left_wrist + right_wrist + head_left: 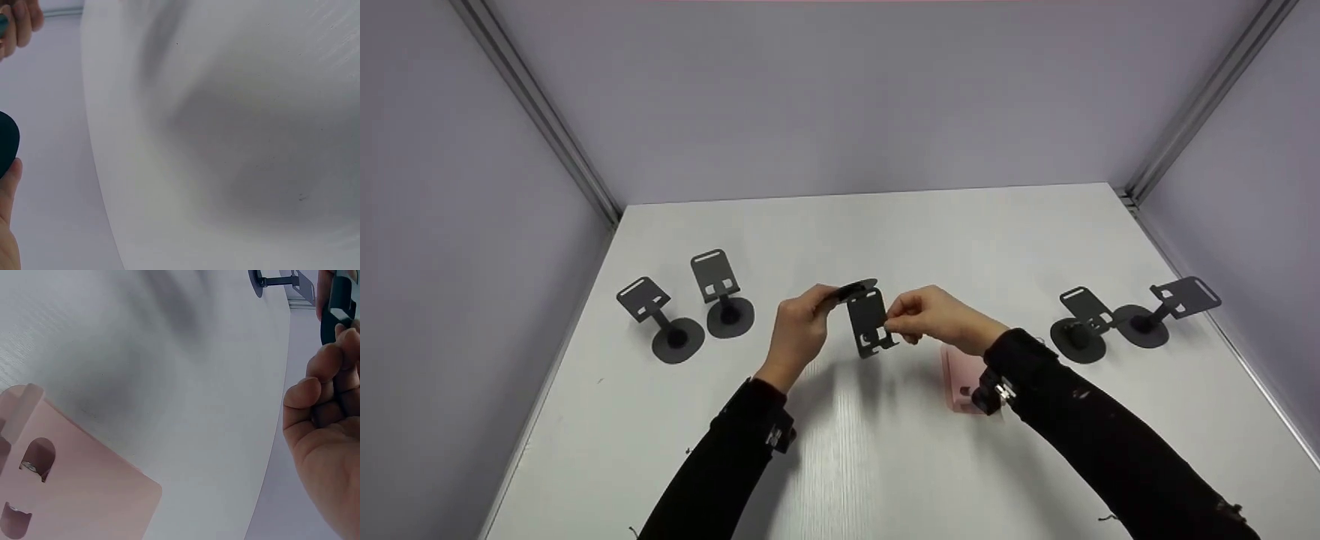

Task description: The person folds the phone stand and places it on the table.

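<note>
Above the table's middle, a dark grey folding phone stand (864,313) is held up between both hands. My left hand (799,330) grips its round base (857,288) by the edge, and the slotted plate hangs down from there. On the other side, my right hand (936,318) pinches the plate's right edge near the small lip hooks. Only the thumb side of the left hand (8,219) and part of the dark disc (7,143) show in the left wrist view. Curled fingers of the right hand (329,399) appear in the right wrist view.
A pink phone stand (960,379) lies folded on the white table (660,450), partly under the right forearm. Two dark stands (676,341) (730,318) stand at left, two more (1078,341) (1142,327) at right. Grey walls (840,97) enclose the table's back and sides.
</note>
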{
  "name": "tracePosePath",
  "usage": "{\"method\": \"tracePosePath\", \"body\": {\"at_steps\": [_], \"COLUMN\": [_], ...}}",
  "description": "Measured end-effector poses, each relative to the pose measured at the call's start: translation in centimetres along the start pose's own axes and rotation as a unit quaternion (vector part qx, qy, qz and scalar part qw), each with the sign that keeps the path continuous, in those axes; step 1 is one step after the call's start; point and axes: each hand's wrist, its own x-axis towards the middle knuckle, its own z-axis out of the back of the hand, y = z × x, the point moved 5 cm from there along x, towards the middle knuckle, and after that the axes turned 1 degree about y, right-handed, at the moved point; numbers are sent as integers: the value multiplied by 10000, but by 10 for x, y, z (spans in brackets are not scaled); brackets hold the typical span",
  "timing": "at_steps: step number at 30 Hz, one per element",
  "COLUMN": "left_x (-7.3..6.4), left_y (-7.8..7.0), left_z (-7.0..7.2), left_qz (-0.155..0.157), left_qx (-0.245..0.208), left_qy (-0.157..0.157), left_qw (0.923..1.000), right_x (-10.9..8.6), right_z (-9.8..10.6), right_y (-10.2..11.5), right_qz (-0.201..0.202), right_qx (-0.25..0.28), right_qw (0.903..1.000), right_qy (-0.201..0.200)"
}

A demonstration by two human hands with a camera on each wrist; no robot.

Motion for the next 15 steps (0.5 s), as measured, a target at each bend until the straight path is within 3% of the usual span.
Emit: {"method": "tracePosePath", "body": {"at_steps": [8,15], "left_x": [0,0], "left_y": [3,2], "left_z": [2,1], "left_qz": [79,89], "left_qx": [50,63], "left_qy": [38,-59], "left_qw": [9999,9999], "right_x": [0,0], "right_z": [-8,-10], "right_y": [-2,1], "right_qz": [-87,69], "right_qx": [-133,-423], "right_qw": [9994,9983], "right_qy": [299,387]}}
